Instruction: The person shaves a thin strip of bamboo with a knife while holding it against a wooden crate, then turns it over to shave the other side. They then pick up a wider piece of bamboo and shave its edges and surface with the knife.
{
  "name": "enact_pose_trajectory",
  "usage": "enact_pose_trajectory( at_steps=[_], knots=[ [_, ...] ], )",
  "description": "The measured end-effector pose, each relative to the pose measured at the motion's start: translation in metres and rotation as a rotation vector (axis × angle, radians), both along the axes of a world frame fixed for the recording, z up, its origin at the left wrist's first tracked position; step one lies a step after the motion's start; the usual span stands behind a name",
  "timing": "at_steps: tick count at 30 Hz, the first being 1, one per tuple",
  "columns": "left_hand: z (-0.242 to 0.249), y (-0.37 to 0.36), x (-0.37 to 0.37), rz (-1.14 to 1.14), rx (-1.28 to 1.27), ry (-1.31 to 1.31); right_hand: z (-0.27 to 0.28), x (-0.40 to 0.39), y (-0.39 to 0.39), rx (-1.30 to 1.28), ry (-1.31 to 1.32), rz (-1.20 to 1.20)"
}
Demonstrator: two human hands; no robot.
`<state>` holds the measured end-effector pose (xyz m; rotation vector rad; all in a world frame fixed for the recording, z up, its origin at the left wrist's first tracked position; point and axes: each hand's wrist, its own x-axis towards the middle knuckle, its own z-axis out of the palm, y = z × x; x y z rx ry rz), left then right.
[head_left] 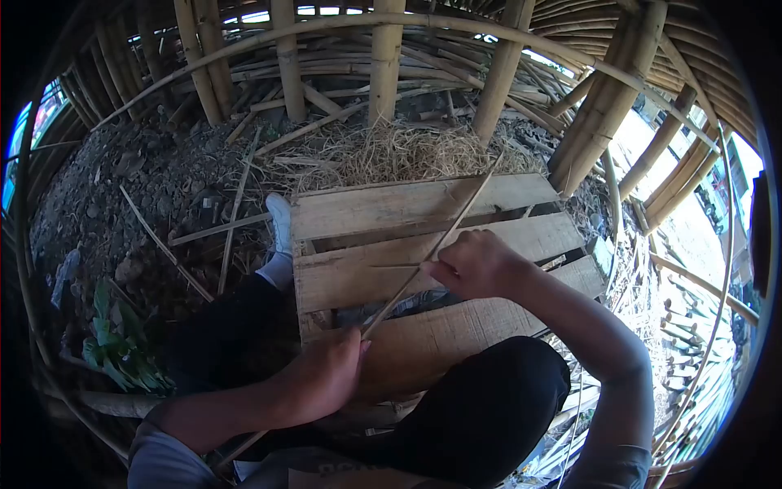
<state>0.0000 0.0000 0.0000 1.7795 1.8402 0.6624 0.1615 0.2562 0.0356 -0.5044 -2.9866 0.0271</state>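
Bamboo strip (467,204): diagonal, near-left to far-right
Left hand (330,368): fingers pinching strip, nearer body
Right hand (474,265): fingers curled round thin blade-like piece (397,266), crossing strip

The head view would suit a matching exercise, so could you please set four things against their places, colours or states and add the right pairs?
Things
1. Straw
2. Strip
3. Shoe
4. Leaves

Places, colours or states
A. White, at the left edge of the boards
B. Green, low on the picture's left side
C. Heaped just past the boards' far edge
D. Slanting over the boards, held in the left hand

Right pairs: 1-C, 2-D, 3-A, 4-B
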Motion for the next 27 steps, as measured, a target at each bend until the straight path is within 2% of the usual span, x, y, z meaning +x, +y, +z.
enact_pose_trajectory(
  at_steps=[2,3,5,6,7,9,10,12,13,15,19,21,23,25,27],
  knots=[
    [-0.002,-0.002,0.000,-0.001,0.035,-0.006,-0.005,0.005,-0.005,0.045,0.037,0.164],
    [0.008,-0.012,-0.009,-0.006,-0.012,0.024,-0.011,0.002,-0.001,0.001,0.070,0.158],
    [0.007,-0.013,-0.006,-0.004,-0.034,0.037,-0.014,0.012,0.034,0.155,-0.058,-0.201],
    [0.009,-0.011,-0.003,-0.003,-0.025,0.023,-0.017,0.013,0.038,0.049,-0.047,-0.199],
    [0.015,-0.011,-0.001,0.021,-0.112,0.014,-0.017,0.012,0.021,0.057,-0.054,-0.199],
    [0.016,-0.007,0.000,0.044,-0.180,0.003,-0.011,0.002,-0.024,-0.036,0.030,0.055],
    [0.010,-0.009,0.000,0.022,-0.111,0.070,-0.004,-0.001,-0.026,-0.030,0.028,0.052],
    [0.006,-0.009,0.003,-0.007,-0.038,0.135,0.007,-0.005,-0.025,-0.293,-0.079,-0.132],
    [0.005,-0.008,0.004,-0.025,-0.028,0.180,-0.003,-0.002,-0.019,-0.287,-0.082,-0.134],
    [0.008,-0.008,0.005,-0.035,-0.022,0.225,-0.030,-0.001,-0.011,0.463,0.392,0.164],
    [0.015,-0.006,0.005,0.016,-0.075,0.214,-0.034,-0.003,-0.015,0.366,0.486,0.290],
    [0.016,-0.006,0.009,0.016,-0.093,0.213,-0.044,-0.003,-0.016,0.517,0.551,0.365],
    [0.019,-0.004,0.013,0.038,-0.186,0.126,-0.048,0.002,-0.015,0.470,0.549,0.335],
    [0.017,-0.006,0.014,0.030,-0.171,0.126,-0.053,0.005,-0.015,0.424,0.548,0.303],
    [0.014,-0.006,0.014,0.028,-0.148,0.121,-0.056,0.005,-0.014,0.509,0.569,0.270]
  ],
)
